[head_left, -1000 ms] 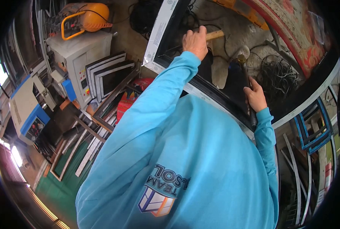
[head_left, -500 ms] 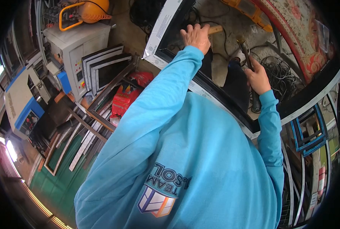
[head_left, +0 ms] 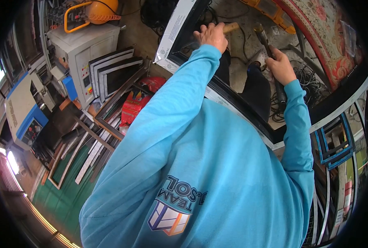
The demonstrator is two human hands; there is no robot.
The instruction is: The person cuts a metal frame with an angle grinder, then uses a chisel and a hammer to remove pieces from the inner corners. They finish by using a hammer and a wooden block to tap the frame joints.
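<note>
My left hand (head_left: 212,36) is closed around a short light wooden block (head_left: 230,28), whose end sticks out to the right of the fingers. It is at the inner edge of a black frame (head_left: 250,110) with printed white film along its sides. In my right hand (head_left: 280,66) is a hammer (head_left: 263,38), gripped along its dark handle, with the head pointing up and away. The hammer is over the frame's opening, apart from the wooden block. The fingers of my left hand partly hide the block.
Dark cables (head_left: 308,84) lie tangled on the floor to the right. A yellow tool case (head_left: 270,14) and a patterned red cloth (head_left: 316,25) are at the top. A grey machine cabinet (head_left: 78,53), leaning panels (head_left: 116,78) and a red bag (head_left: 133,108) stand left.
My right hand has shifted slightly right and up with the hammer, whose handle has swung right. My left hand and the wooden block have moved slightly; the frame looks unmoved.
</note>
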